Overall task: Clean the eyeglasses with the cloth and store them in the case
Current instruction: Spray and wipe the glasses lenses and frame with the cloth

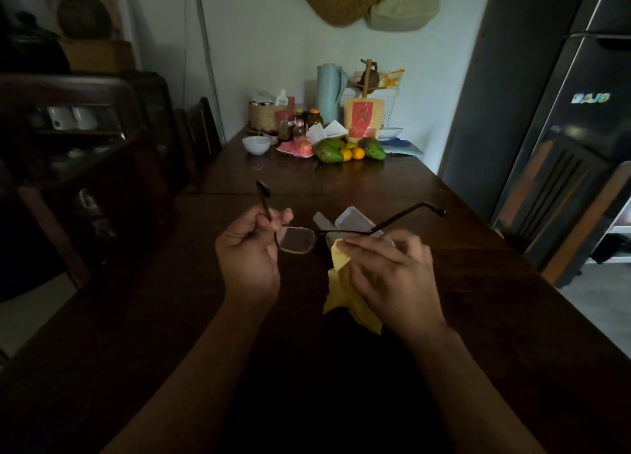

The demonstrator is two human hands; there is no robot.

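Dark-framed eyeglasses [296,239] with both arms unfolded hang above the dark wooden table [375,187]. My left hand [248,255] pinches the left arm near its hinge. My right hand [386,269] presses a yellow cloth [345,289] around the right lens, which is hidden by the cloth and fingers. The cloth's loose end dangles below the hand. A pale translucent case [351,219] lies open on the table just behind the glasses.
At the table's far end stand mangoes and oranges [348,151], a white bowl [256,145], jars, a basket and a light blue jug [329,91]. Dark chairs [201,132] line the left side. A dark refrigerator [560,112] stands at the right.
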